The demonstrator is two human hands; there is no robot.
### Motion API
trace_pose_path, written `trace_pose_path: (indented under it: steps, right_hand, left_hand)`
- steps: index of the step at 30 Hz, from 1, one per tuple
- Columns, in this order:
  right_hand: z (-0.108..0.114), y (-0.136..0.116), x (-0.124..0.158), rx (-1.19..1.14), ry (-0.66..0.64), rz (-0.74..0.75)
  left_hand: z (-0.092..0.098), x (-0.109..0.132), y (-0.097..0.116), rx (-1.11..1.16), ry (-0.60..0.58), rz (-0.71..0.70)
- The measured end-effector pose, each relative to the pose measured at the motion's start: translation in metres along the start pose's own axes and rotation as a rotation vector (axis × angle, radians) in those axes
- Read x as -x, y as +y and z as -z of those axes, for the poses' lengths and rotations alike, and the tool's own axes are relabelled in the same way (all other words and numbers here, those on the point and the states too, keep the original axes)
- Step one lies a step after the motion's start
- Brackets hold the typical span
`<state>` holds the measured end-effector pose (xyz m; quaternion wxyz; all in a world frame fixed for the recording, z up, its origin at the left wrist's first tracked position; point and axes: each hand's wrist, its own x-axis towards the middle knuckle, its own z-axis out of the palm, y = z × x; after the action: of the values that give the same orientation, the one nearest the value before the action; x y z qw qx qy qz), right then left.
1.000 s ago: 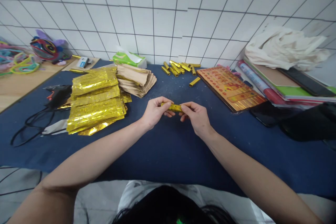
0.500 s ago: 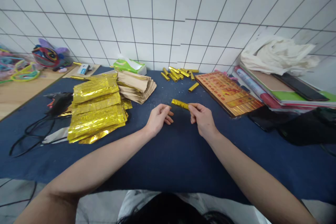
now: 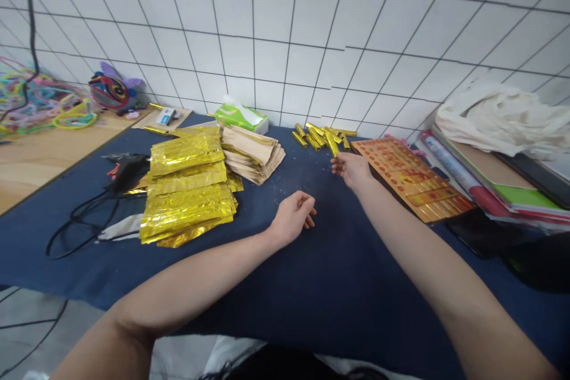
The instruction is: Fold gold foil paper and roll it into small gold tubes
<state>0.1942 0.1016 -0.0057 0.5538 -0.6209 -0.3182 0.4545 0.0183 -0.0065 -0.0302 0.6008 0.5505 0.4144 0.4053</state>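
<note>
My right hand is stretched toward the back of the blue table and pinches a folded gold foil roll by its near end. The roll's far end reaches the pile of finished gold rolls by the tiled wall. My left hand rests on the cloth nearer to me, fingers loosely curled, holding nothing. A stack of gold foil sheets lies left of it, with a fan of brown paper sheets behind.
A red-and-gold printed board lies right of my right hand. Books and a white cloth are stacked at the far right. A black glue gun with cable sits left of the foil, a green tissue pack at the wall.
Both hands held the gold roll at the table's middle; my left hand let go and dropped to the cloth, while my right hand carried the roll back to the pile of rolls.
</note>
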Motion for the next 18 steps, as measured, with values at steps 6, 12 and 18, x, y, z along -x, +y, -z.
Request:
trace_pose_path:
  steps: [6,12,18]
  right_hand:
    - [-0.013,0.006,-0.014,0.157,-0.021,0.078]
    - [-0.031,0.016,0.007,0.327,-0.146,0.211]
    - [-0.078,0.006,0.044,0.483,-0.455,0.336]
  left_hand:
    - [-0.001,0.0,0.0,-0.038,-0.006,0.008]
    - [-0.002,0.002,0.002,-0.22,-0.033,-0.028]
    - [-0.003,0.013,0.012,-0.681,-0.212,-0.262]
